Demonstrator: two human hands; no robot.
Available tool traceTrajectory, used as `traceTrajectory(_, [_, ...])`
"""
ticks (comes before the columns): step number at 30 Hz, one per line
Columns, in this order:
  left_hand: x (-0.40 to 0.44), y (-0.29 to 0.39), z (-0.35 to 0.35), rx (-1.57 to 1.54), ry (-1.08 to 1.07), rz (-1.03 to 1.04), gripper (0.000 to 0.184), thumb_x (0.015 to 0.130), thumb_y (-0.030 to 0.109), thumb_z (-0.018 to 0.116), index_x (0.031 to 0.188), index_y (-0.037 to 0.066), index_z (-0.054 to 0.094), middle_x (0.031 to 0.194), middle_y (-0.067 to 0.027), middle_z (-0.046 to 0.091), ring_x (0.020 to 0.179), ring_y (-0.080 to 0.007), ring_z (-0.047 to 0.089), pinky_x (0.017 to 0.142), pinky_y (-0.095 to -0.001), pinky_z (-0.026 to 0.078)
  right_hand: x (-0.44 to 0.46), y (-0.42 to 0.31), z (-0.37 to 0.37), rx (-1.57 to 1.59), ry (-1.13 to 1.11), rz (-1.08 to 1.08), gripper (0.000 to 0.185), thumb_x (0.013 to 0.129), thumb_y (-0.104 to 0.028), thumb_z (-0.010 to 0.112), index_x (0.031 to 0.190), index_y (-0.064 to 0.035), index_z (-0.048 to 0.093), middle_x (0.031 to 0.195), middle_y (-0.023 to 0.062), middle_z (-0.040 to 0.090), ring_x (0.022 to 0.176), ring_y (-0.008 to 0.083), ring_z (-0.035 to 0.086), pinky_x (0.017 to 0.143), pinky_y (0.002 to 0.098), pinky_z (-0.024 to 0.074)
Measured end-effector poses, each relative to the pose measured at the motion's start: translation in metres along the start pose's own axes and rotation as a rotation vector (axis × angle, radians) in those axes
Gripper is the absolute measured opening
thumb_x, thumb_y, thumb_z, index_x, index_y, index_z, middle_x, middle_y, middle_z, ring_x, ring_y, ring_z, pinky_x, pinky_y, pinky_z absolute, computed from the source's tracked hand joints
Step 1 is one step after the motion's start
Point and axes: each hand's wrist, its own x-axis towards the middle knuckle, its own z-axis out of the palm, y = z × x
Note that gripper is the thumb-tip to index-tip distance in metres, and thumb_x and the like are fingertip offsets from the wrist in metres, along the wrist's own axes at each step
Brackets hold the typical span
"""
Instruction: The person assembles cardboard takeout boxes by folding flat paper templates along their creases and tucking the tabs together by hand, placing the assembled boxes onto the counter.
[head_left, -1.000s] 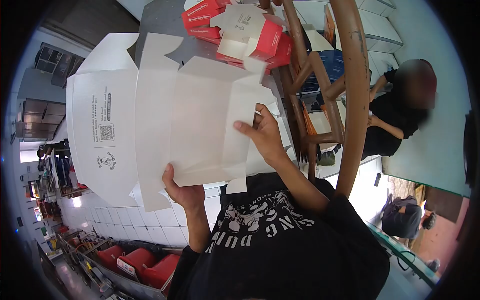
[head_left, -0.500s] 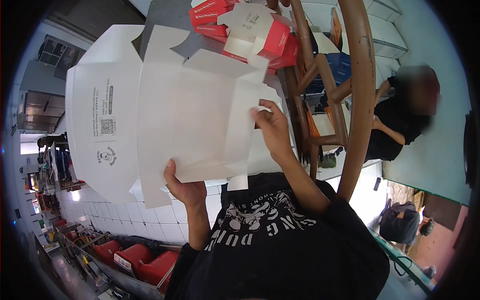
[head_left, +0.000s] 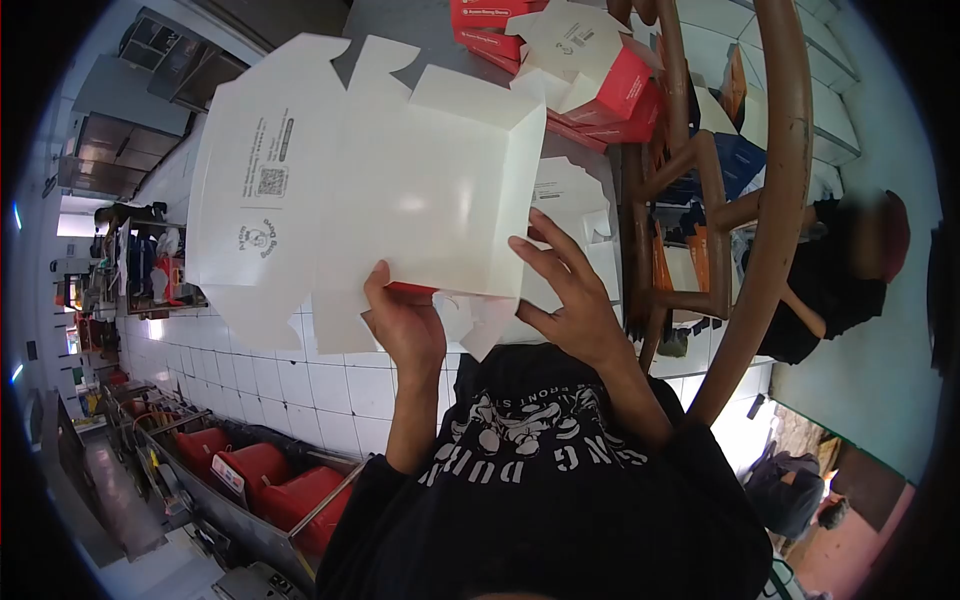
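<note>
A partly folded white cardboard food box (head_left: 410, 190) hangs in front of me, plain side facing me, with black print, a QR code and a logo on its lid panel. Its right and top walls stand up. My left hand (head_left: 408, 325) grips the lower edge, thumb over the inner side, where a strip of red outer face shows. Against the outside of the right wall, my right hand (head_left: 580, 300) has its fingers spread, fingertips touching the wall and thumb near the lower corner. A loose flap (head_left: 490, 325) hangs at that corner.
Folded red and white boxes (head_left: 600, 80) are piled at the top on a grey table. Flat white cardboard (head_left: 570, 190) lies behind my right hand. A brown chair frame (head_left: 785, 200) stands at right, near dark blue boxes (head_left: 738, 160) and another person (head_left: 830, 270). Red containers (head_left: 310, 500) sit lower left.
The box's right wall has been folded up, and the top wall stands steeper. My right hand has let go of the side edge and spread its fingers. The view has shifted left.
</note>
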Motion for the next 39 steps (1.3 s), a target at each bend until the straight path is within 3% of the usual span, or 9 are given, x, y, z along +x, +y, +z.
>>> traceTrajectory(4, [-0.007, 0.001, 0.021, 0.035, 0.0, -0.014, 0.039, 0.097, 0.035, 0.039, 0.117, 0.002, 0.046, 0.11, -0.0109, 0.057, 0.1, -0.019, 0.059, 0.082, -0.0345, 0.05, 0.008, -0.015, -0.001, -0.081, -0.063, -0.025, 0.061, 0.067, -0.012, 0.078, 0.124, -0.0198, 0.056, 0.147, 0.0196, 0.019, 0.127, 0.0355, 0.037, 0.096, 0.0425, 0.0432])
traceTrajectory(9, [-0.015, 0.005, 0.029, 0.048, -0.036, -0.047, 0.048, 0.097, 0.043, 0.037, 0.112, -0.001, 0.049, 0.101, -0.012, 0.061, 0.089, -0.0187, 0.062, 0.079, -0.0357, 0.052, 0.012, -0.005, 0.002, -0.053, 0.229, -0.058, 0.038, 0.073, -0.025, 0.075, 0.11, -0.0185, 0.066, 0.146, 0.0256, 0.012, 0.132, 0.039, 0.029, 0.101, 0.0452, 0.0363])
traceTrajectory(13, [-0.013, -0.002, 0.014, -0.043, -0.23, -0.049, 0.048, 0.097, 0.043, 0.034, 0.122, 0.003, 0.043, 0.112, -0.0119, 0.055, 0.094, -0.0212, 0.06, 0.079, -0.037, 0.052, 0.016, -0.014, -0.004, -0.217, 0.207, -0.191, 0.034, 0.076, -0.023, 0.071, 0.11, -0.0167, 0.066, 0.123, 0.0094, 0.053, 0.124, 0.0313, 0.039, 0.104, 0.0451, 0.0299])
traceTrajectory(14, [-0.013, -0.004, 0.014, -0.042, -0.234, -0.052, 0.048, 0.097, 0.043, 0.034, 0.122, 0.003, 0.043, 0.112, -0.0119, 0.055, 0.094, -0.0212, 0.06, 0.079, -0.037, 0.052, 0.016, -0.016, -0.005, -0.219, 0.21, -0.188, 0.034, 0.076, -0.023, 0.071, 0.11, -0.0167, 0.066, 0.123, 0.0094, 0.053, 0.124, 0.0313, 0.039, 0.104, 0.0451, 0.0299])
traceTrajectory(16, [-0.014, -0.009, 0.014, -0.084, -0.35, -0.007, 0.041, 0.094, 0.032, 0.047, 0.121, 0.001, 0.042, 0.11, -0.0126, 0.055, 0.093, -0.0223, 0.059, 0.077, -0.0372, 0.052, 0.015, -0.022, -0.003, -0.295, 0.11, -0.156, 0.037, 0.079, -0.022, 0.068, 0.115, -0.015, 0.063, 0.093, -0.0006, 0.065, 0.11, 0.0211, 0.05, 0.106, 0.0468, 0.022])
traceTrajectory(19, [-0.021, -0.004, 0.025, 0.129, -0.326, 0.028, 0.042, 0.087, 0.017, 0.059, 0.12, 0.0, 0.041, 0.108, -0.013, 0.054, 0.094, -0.0222, 0.058, 0.076, -0.0348, 0.052, 0.015, -0.028, 0.0, -0.248, 0.086, -0.18, 0.042, 0.082, -0.021, 0.064, 0.123, -0.0127, 0.057, 0.083, -0.0031, 0.064, 0.098, 0.0156, 0.053, 0.107, 0.048, 0.0157])
traceTrajectory(25, [-0.017, -0.006, 0.013, 0.147, -0.402, 0.019, 0.041, 0.085, 0.009, 0.06, 0.118, -0.001, 0.039, 0.109, -0.0127, 0.053, 0.092, -0.0217, 0.059, 0.074, -0.033, 0.052, 0.013, -0.038, -0.003, -0.068, 0.025, -0.05, 0.036, 0.081, -0.016, 0.068, 0.115, -0.008, 0.057, 0.086, 0.0029, 0.068, 0.103, 0.0204, 0.056, 0.107, 0.0513, 0.0125])
traceTrajectory(32, [-0.016, 0.004, 0.02, 0.004, -0.269, 0.037, 0.04, 0.085, 0.009, 0.059, 0.119, -0.001, 0.039, 0.108, -0.0131, 0.055, 0.093, -0.024, 0.061, 0.076, -0.0392, 0.055, 0.013, -0.017, 0.002, 0.077, 0.376, -0.088, 0.02, 0.075, -0.014, 0.073, 0.093, -0.0054, 0.068, 0.082, 0.0022, 0.068, 0.078, 0.0169, 0.063, 0.1, 0.0431, 0.0324])
traceTrajectory(39, [-0.017, 0.002, 0.02, 0.173, -0.254, 0.044, 0.039, 0.087, 0.013, 0.06, 0.116, -0.001, 0.039, 0.108, -0.0154, 0.055, 0.094, -0.0244, 0.061, 0.077, -0.0386, 0.055, 0.018, -0.024, 0.007, -0.037, 0.327, -0.102, 0.026, 0.078, -0.016, 0.071, 0.103, -0.0083, 0.068, 0.075, 0.0009, 0.065, 0.073, 0.0135, 0.058, 0.098, 0.0397, 0.0318])
